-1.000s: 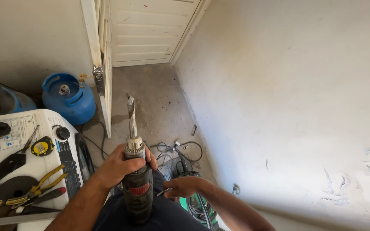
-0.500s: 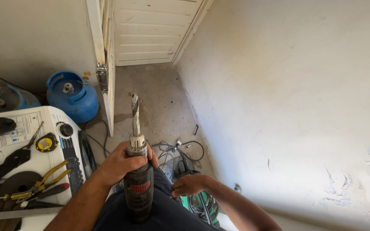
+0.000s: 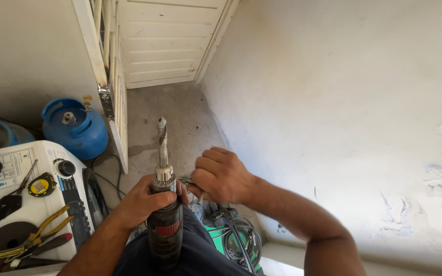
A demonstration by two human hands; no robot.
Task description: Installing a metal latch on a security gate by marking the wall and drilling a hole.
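Black and grey, the power drill (image 3: 164, 225) is held upright near the middle by the left hand (image 3: 141, 204), fingers wrapped round its body. A small metal chuck key (image 3: 186, 179) is pinched at the chuck (image 3: 163, 177) by the curled right hand (image 3: 221, 176). A blue gas cylinder (image 3: 75, 128) is seen far left.

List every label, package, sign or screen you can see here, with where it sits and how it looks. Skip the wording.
Sheet label: flat on the white washing machine lid at lower left; rectangular, white with small dark print and diagrams.
Drill label: on the dark drill body just below the left hand; a small red band with pale marks.
Tape measure: on the lid; a yellow face patch in a black case.
No screens, signs or packages show.
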